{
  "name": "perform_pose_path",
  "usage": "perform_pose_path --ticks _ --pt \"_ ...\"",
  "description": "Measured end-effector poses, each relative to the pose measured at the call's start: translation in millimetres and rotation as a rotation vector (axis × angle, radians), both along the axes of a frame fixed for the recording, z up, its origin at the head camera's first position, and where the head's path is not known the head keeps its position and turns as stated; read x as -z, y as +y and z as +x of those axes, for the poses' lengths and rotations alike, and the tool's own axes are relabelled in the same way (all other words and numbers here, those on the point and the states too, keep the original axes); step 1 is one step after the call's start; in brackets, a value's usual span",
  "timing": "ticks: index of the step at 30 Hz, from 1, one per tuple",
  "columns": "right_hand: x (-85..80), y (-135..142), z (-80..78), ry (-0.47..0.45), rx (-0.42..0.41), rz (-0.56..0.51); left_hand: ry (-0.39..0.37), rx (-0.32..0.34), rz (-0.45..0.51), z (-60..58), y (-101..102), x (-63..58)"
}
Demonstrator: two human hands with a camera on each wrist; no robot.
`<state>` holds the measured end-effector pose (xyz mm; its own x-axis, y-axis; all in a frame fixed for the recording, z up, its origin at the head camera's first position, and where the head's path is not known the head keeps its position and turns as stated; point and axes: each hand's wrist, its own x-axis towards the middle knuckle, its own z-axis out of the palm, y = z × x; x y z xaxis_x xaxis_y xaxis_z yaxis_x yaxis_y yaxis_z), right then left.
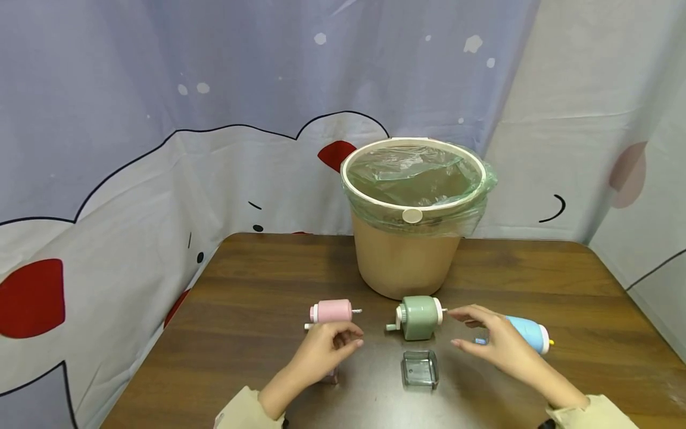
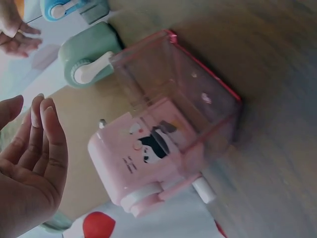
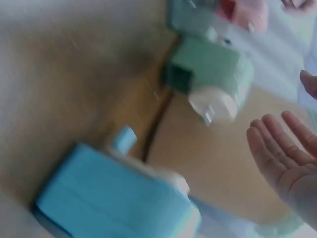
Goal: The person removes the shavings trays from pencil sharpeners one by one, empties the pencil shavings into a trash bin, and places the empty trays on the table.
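My left hand (image 1: 325, 350) hovers over the front of a pink hand-crank pencil sharpener (image 1: 333, 311), fingers loosely bent and holding nothing. A clear pink shavings drawer (image 2: 185, 94) lies beside that sharpener, mostly hidden by the hand in the head view. At the middle stands a green crank pencil sharpener (image 1: 420, 319), with a clear grey-green drawer (image 1: 420, 369) on the table in front of it. Between the green sharpener and a blue pencil sharpener (image 1: 526, 333), my right hand (image 1: 495, 339) is held in the air, thumb and fingers apart, with nothing in it.
Behind the sharpeners stands a beige bin (image 1: 404, 256) lined with a thin green plastic bag (image 1: 471, 208). Everything rests on a brown wooden table (image 1: 257, 286). A patterned curtain (image 1: 241, 77) hangs behind the table's far edge.
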<state>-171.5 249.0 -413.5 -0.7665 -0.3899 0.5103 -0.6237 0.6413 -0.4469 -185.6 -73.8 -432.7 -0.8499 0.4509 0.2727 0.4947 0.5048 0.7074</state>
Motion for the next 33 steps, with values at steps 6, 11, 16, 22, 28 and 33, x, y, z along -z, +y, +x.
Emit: perform_pose_path --ticks 6,11,16,22,28,33 --pt "-25.5 23.1 -1.1 0.043 0.098 -0.034 -0.015 0.028 0.049 -1.9 18.2 -8.3" --pt "-28.1 39.2 2.2 0.019 0.116 -0.043 -0.015 0.071 0.058 -2.9 35.1 -12.4" --pt "-26.3 57.1 5.6 0.053 0.114 -0.042 0.032 0.106 0.040 -3.4 54.7 -18.6" --pt "-25.5 80.5 9.8 0.068 0.147 -0.041 0.078 0.165 -0.009 -3.0 73.3 -26.3" --pt "-20.4 102.4 13.4 0.024 0.167 -0.057 0.123 0.206 -0.087 -7.2 96.7 -31.9" --pt "-10.4 119.4 15.6 -0.004 0.185 -0.025 0.202 0.256 -0.153 -7.5 119.8 -37.1"
